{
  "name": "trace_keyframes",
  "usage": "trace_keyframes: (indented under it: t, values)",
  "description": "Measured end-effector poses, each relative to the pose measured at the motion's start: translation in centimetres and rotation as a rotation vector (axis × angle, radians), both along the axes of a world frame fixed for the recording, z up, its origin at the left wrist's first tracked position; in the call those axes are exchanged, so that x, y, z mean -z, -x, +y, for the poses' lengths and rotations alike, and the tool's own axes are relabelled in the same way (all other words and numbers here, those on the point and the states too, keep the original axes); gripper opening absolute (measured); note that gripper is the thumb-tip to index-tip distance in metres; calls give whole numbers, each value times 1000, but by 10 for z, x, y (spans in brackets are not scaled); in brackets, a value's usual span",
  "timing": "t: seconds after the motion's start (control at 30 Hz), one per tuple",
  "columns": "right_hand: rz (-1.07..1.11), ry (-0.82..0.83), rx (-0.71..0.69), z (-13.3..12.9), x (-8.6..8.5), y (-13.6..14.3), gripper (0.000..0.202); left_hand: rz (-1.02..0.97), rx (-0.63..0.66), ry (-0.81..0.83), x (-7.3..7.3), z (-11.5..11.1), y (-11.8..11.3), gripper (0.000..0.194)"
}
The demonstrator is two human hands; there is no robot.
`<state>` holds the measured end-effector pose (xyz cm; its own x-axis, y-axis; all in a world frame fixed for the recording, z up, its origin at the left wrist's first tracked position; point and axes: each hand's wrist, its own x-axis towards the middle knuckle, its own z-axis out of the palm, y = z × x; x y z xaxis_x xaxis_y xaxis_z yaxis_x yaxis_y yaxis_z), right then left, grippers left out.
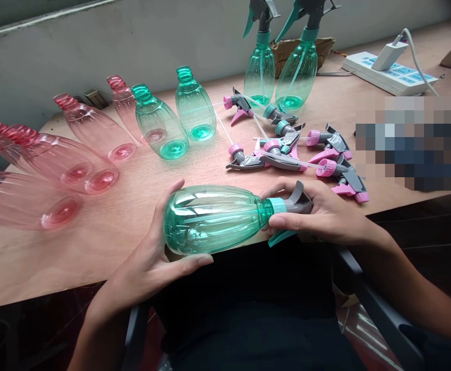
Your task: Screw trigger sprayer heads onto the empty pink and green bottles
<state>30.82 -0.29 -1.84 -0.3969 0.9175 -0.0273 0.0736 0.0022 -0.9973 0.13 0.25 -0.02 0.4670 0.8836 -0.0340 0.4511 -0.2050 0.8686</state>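
A clear green spray bottle (213, 219) lies sideways in the air between my hands, just above the table's front edge. Its base rests in my left hand (159, 252), whose thumb and fingers wrap around it. At the neck, my right hand (314, 211) grips the teal collar of the grey trigger sprayer (297, 201). The sprayer sits on the bottle's mouth, and its teal trigger points down toward me. Beyond my right hand lies a heap of loose trigger sprayers, among them a pink-collared one (328, 167) close to my fingers.
Several open pink bottles (98, 126) stand on the wooden table (133, 247) at the left. Beside them are two open green bottles (196, 105). Two green bottles with sprayers (260, 72) stand at the back, before a cardboard box (328, 49). A white power strip (383, 74) lies back right.
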Motion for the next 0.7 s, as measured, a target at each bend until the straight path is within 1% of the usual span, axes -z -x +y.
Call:
trace_keyframes:
  t: [0.17,0.37,0.57,0.7]
  values:
    - [15,0,-12,1,1,0,31,-3,33,0,2,2,3,104]
    - [-16,3,3,0,0,-1,38,11,-10,19,1,1,3,107]
    - [-38,-30,2,1,1,-2,34,-3,2,4,2,0,2,105]
    - [-38,-37,3,2,2,-2,30,-6,15,1,1,0,2,101]
